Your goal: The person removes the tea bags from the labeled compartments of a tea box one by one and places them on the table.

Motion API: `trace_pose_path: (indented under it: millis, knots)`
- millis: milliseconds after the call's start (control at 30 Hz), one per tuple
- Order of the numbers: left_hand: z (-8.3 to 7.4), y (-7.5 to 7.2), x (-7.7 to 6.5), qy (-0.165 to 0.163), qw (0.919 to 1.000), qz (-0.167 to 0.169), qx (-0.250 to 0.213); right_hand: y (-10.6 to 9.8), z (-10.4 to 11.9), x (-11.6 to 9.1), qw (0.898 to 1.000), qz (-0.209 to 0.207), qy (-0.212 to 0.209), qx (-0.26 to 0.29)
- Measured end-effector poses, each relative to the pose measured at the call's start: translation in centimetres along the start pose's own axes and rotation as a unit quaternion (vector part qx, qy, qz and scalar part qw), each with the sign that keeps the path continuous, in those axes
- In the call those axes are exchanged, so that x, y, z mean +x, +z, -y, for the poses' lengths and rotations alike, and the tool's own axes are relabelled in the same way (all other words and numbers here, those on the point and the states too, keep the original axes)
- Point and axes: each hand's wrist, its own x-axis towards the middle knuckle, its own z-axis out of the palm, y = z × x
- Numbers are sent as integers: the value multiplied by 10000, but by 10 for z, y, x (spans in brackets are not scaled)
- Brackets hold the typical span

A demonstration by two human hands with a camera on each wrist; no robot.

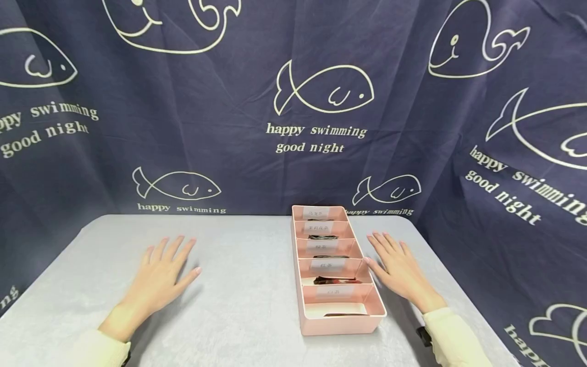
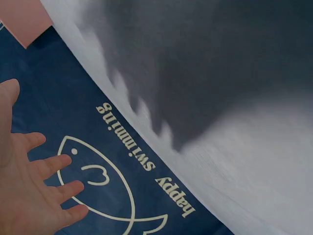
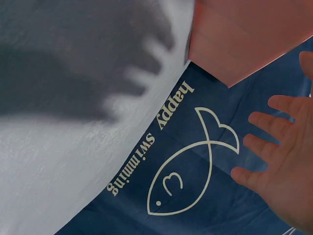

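A long pink box (image 1: pixel 337 326) with several compartments stands right of the table's middle. Paper labels (image 1: pixel 327 264) with handwriting are on its dividers. Thin packets lie low inside, including a dark and red one (image 1: pixel 337 280) near the front; deeper contents are hidden by the walls. My right hand (image 1: pixel 396 267) is just right of the box, palm down with fingers spread, thumb tip overlapping the rim in the head view. Well to the left of the box, my left hand (image 1: pixel 158 280) holds nothing, its fingers spread over the table.
The pale grey table (image 1: pixel 238 306) has rounded far corners. Behind it and to the sides hangs a dark blue curtain (image 1: pixel 247 112) printed with fish, whales and words. Shadows of the hands fall on the tabletop in both wrist views.
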Motion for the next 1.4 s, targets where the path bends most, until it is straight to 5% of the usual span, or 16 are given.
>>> trace_pose_path:
  millis: [300, 700, 1400]
  knots:
    - [-16, 3, 9, 332, 9994, -72, -91, 2, 9, 7, 9997, 67, -168, -162]
    - [-38, 9, 17, 895, 9956, -109, -258, 12, 13, 14, 9969, -356, -690, -89]
    - [-99, 17, 40, 2073, 9761, -312, -577, 15, 16, 16, 9989, -60, -449, 76]
